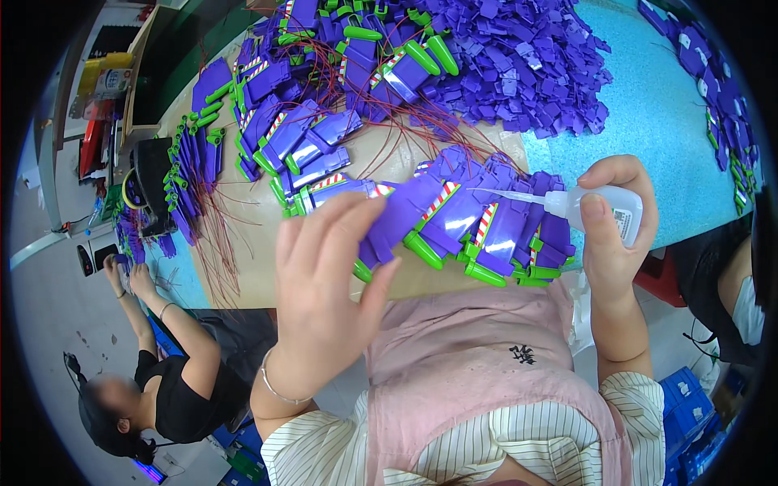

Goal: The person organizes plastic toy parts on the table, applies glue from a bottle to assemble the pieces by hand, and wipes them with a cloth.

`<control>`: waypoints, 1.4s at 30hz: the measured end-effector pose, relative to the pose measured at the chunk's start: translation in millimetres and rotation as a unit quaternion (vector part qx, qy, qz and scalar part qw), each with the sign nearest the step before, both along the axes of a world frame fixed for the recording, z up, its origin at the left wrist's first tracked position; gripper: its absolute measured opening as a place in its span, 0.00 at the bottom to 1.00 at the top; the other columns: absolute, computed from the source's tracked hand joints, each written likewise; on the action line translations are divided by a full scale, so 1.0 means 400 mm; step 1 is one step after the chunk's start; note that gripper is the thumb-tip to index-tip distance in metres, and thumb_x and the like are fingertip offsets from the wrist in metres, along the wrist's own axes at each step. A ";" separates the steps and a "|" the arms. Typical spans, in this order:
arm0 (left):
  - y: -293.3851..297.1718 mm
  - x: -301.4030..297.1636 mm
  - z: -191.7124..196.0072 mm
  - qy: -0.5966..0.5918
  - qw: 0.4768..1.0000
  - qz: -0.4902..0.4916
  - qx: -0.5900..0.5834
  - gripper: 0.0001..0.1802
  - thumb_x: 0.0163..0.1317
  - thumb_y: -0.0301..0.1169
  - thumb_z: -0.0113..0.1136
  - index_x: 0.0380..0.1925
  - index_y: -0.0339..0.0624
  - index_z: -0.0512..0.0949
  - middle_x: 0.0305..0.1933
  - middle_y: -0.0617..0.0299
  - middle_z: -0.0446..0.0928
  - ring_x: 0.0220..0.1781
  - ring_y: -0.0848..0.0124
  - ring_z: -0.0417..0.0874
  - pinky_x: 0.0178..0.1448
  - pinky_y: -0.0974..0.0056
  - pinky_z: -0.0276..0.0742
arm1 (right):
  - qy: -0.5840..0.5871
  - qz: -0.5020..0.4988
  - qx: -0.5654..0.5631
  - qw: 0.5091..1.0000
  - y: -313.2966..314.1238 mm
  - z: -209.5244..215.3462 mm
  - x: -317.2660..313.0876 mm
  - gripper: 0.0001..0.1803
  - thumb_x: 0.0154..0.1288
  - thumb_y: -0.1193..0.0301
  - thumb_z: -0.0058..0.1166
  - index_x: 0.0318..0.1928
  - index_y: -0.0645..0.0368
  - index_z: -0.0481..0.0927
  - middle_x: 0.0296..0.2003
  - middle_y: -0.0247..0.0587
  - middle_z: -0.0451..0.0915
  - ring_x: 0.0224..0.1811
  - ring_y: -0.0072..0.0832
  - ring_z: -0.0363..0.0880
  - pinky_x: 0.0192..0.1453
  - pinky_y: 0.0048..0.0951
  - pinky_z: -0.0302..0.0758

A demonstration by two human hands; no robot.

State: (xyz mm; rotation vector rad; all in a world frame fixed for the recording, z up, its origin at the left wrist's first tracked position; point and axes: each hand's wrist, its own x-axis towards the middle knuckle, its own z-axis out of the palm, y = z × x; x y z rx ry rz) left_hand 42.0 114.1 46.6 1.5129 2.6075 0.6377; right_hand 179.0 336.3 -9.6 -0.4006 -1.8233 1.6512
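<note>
In my right hand [612, 235] is a small white squeeze bottle [574, 207], held sideways with fingers wrapped around it. Its long thin nozzle [519, 196] points left over a row of purple wing-shaped parts [458, 223] with green tips and red-and-white striped edges. My left hand [324, 271] is closed on a plain purple plastic piece [403, 212] at the left end of that row. The nozzle tip hovers a little right of this piece. My left fingers partly cover the parts beneath them.
A big heap of small purple pieces [527, 65] fills the back of the table. More winged parts with thin red wires [397, 138] lie left. On the blue surface [656, 162], further purple parts [705, 73] line the right edge. A co-worker [190, 389] works at the left.
</note>
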 end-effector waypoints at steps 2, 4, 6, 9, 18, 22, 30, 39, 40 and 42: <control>0.013 0.015 0.005 0.011 1.000 -0.009 -0.016 0.31 0.42 0.21 0.69 0.52 0.37 0.75 0.52 0.52 0.75 0.45 0.55 0.74 0.50 0.56 0.71 | -0.002 0.009 -0.020 1.000 -0.005 0.008 0.003 0.08 0.62 0.78 0.60 0.40 0.63 0.76 0.34 0.33 0.77 0.31 0.13 0.73 0.34 0.15 0.68; 0.015 0.019 0.003 0.032 0.999 -0.020 -0.039 0.32 0.41 0.20 0.69 0.52 0.39 0.76 0.53 0.54 0.75 0.43 0.57 0.73 0.48 0.58 0.71 | -0.005 0.018 -0.041 0.999 -0.011 0.015 0.002 0.08 0.62 0.78 0.60 0.40 0.63 0.76 0.34 0.33 0.77 0.31 0.14 0.73 0.34 0.16 0.69; 0.015 0.021 0.005 0.043 0.998 -0.020 -0.042 0.31 0.41 0.20 0.68 0.52 0.39 0.77 0.54 0.54 0.75 0.43 0.57 0.72 0.48 0.58 0.71 | 0.009 0.036 -0.057 0.998 -0.017 0.019 0.000 0.08 0.61 0.78 0.61 0.40 0.64 0.76 0.33 0.34 0.78 0.31 0.14 0.74 0.34 0.16 0.70; 0.016 0.022 0.008 0.058 0.997 -0.020 -0.049 0.30 0.42 0.21 0.67 0.52 0.40 0.77 0.54 0.55 0.75 0.42 0.57 0.72 0.48 0.59 0.71 | -0.021 0.070 -0.026 0.997 -0.018 0.030 0.000 0.10 0.60 0.78 0.63 0.40 0.64 0.76 0.32 0.35 0.79 0.31 0.14 0.75 0.34 0.16 0.71; 0.010 0.026 0.001 0.104 0.993 -0.024 -0.055 0.28 0.43 0.22 0.64 0.51 0.41 0.79 0.54 0.58 0.76 0.41 0.60 0.72 0.48 0.61 0.70 | -0.026 0.073 0.007 0.997 -0.014 0.021 -0.001 0.12 0.57 0.79 0.65 0.40 0.64 0.76 0.34 0.36 0.79 0.33 0.16 0.77 0.36 0.18 0.73; 0.014 0.030 -0.007 0.202 0.977 -0.041 -0.046 0.23 0.46 0.25 0.62 0.48 0.44 0.82 0.53 0.66 0.79 0.40 0.68 0.70 0.44 0.66 0.67 | -0.001 0.059 -0.018 0.998 -0.014 0.023 0.002 0.12 0.57 0.79 0.65 0.40 0.64 0.76 0.34 0.36 0.79 0.33 0.16 0.77 0.36 0.18 0.73; 0.017 0.044 -0.003 0.229 0.971 -0.043 -0.055 0.26 0.42 0.19 0.66 0.46 0.48 0.84 0.55 0.68 0.79 0.42 0.67 0.69 0.50 0.66 0.66 | -0.017 0.071 0.019 0.997 -0.015 0.035 -0.011 0.12 0.58 0.81 0.63 0.41 0.64 0.76 0.35 0.36 0.79 0.33 0.16 0.76 0.37 0.17 0.72; 0.067 0.065 -0.027 -0.044 0.997 -0.068 -0.004 0.28 0.51 0.38 0.69 0.54 0.41 0.78 0.54 0.51 0.76 0.47 0.56 0.75 0.53 0.55 0.69 | -0.021 -0.038 0.004 0.999 0.021 0.001 0.030 0.18 0.65 0.62 0.60 0.42 0.63 0.71 0.36 0.35 0.71 0.36 0.20 0.72 0.42 0.21 0.70; 0.066 0.063 -0.016 -0.043 0.996 -0.080 -0.008 0.25 0.56 0.36 0.65 0.54 0.39 0.77 0.52 0.48 0.76 0.47 0.54 0.76 0.54 0.53 0.69 | -0.018 -0.033 0.004 0.999 0.022 -0.003 0.025 0.18 0.65 0.62 0.60 0.42 0.63 0.71 0.36 0.35 0.71 0.36 0.20 0.72 0.42 0.21 0.70; 0.037 0.034 -0.030 -0.014 0.998 -0.061 0.030 0.23 0.55 0.31 0.64 0.52 0.37 0.76 0.53 0.49 0.75 0.47 0.55 0.75 0.53 0.53 0.70 | 0.006 -0.034 0.012 0.999 0.025 -0.015 0.028 0.11 0.63 0.70 0.61 0.41 0.62 0.75 0.37 0.33 0.75 0.36 0.15 0.70 0.40 0.17 0.67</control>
